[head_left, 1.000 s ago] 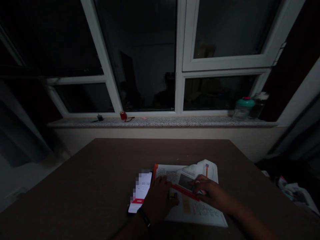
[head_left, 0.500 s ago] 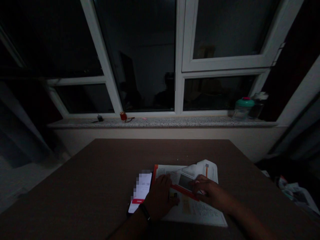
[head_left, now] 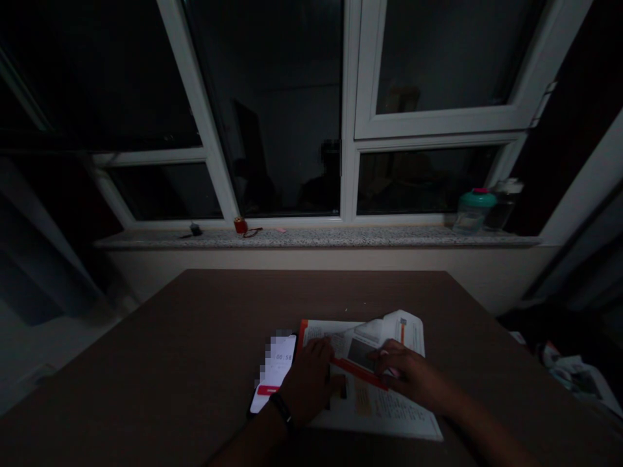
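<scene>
A printed paper sheet (head_left: 389, 412) with orange edging lies on the dark brown table (head_left: 195, 337), its top part folded over toward me. My left hand (head_left: 309, 383) rests on the sheet's left side, fingers laid flat and pressing down near the fold. My right hand (head_left: 406, 376) lies on the folded flap (head_left: 384, 331), fingertips pressing along the orange crease. A lit phone (head_left: 273, 373) showing a timer lies just left of my left hand. A dark band sits on my left wrist.
A stone windowsill (head_left: 316, 238) runs behind the table under dark windows. On it stand a teal-lidded jar (head_left: 471, 212), a bottle (head_left: 503, 201) and a small red object (head_left: 240, 225). Crumpled paper (head_left: 579, 383) lies on the floor at right.
My left hand has slid slightly along the crease and now covers more of the sheet. The phone's timer has counted on. Otherwise nothing has shifted.
</scene>
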The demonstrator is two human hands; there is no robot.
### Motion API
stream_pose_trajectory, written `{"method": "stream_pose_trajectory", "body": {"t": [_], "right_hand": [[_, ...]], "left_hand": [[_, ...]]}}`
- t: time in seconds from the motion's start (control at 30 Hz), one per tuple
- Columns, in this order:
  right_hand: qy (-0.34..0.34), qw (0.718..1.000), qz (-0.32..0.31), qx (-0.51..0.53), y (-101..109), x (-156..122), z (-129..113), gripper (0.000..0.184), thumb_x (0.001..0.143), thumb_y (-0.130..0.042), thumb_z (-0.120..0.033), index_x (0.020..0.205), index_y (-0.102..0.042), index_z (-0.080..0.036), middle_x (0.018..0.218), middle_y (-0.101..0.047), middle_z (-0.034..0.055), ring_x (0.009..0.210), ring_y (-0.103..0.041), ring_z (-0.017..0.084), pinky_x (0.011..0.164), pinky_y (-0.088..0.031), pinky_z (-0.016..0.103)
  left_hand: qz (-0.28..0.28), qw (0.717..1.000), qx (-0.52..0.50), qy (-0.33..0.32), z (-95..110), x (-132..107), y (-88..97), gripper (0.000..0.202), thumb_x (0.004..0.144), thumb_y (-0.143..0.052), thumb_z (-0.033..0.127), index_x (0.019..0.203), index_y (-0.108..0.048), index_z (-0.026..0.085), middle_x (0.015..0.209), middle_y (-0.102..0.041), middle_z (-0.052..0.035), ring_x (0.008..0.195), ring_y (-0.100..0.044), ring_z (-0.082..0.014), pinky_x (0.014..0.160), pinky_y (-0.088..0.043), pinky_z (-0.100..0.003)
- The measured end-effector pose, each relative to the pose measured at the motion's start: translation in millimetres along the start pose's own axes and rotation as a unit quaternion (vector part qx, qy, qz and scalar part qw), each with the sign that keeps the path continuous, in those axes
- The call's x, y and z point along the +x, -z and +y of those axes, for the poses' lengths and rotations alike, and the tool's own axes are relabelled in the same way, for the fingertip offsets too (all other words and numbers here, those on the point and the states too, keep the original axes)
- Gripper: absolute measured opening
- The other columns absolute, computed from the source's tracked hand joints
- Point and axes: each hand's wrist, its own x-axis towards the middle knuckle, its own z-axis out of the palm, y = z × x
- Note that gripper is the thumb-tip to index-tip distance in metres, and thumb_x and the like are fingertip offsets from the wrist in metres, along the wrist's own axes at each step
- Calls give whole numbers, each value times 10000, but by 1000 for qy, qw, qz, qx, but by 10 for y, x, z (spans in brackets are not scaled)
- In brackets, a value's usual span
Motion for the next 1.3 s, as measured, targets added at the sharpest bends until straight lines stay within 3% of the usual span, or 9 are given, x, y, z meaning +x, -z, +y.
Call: {"method": "stream_pose_trajectory", "body": {"t": [0.1,0.33,0.67,0.87,1.0,1.17,1.3], "right_hand": [[-5,1000,0,-3,-16,-2,33,96,880,-604,-196,894,-692,-233,1148,-658,78,1073,-586,229,910,-481,366],[-8,1000,-3,-2,-12,10,18,112,892,-584,-227,887,-696,-233,1159,-668,87,1076,-584,244,906,-486,387],[-8,1000,-2,-7,-19,0,56,123,839,-630,-145,906,-689,-230,1185,-665,66,1070,-584,227,894,-479,358],[-10,1000,-5,2,-16,2,62,119,838,-641,-149,909,-689,-231,1184,-664,71,1093,-584,233,897,-481,364],[-12,1000,-1,2,-22,-1,62,126,836,-637,-146,909,-685,-237,1177,-661,64,1092,-582,231,897,-482,367],[-12,1000,-2,-1,-17,-3,48,125,847,-629,-158,918,-687,-243,1157,-659,63,1074,-586,227,886,-485,361],[-9,1000,0,-4,-12,-2,38,111,858,-620,-172,911,-690,-240,1163,-659,63,1075,-582,229,888,-483,360]], "left_hand": [[2,1000,16,5,-6,-18,9,371,894,-647,281,1231,-525,181,1366,-506,-82,1284,-412,-250,1100,-315,-373],[-16,996,79,29,-1,-65,86,498,899,-648,325,1353,-497,185,1399,-508,-94,1293,-431,-287,1102,-317,-440],[-46,988,127,78,96,-134,200,478,883,-627,274,1343,-537,183,1398,-511,-115,1294,-428,-329,1107,-274,-536],[-40,986,132,90,124,-141,123,501,875,-656,299,1343,-537,165,1425,-484,-143,1343,-376,-354,1129,-224,-569],[-49,991,109,64,113,-148,19,569,875,-662,320,1392,-489,154,1486,-410,-143,1391,-306,-345,1150,-207,-544],[-76,995,62,32,117,-152,-49,646,869,-668,340,1457,-414,253,1550,-310,-85,1425,-230,-347,1146,-208,-563],[-86,994,54,33,146,-137,-23,639,863,-679,325,1449,-426,288,1554,-300,-89,1420,-248,-344,1132,-235,-565]]}}
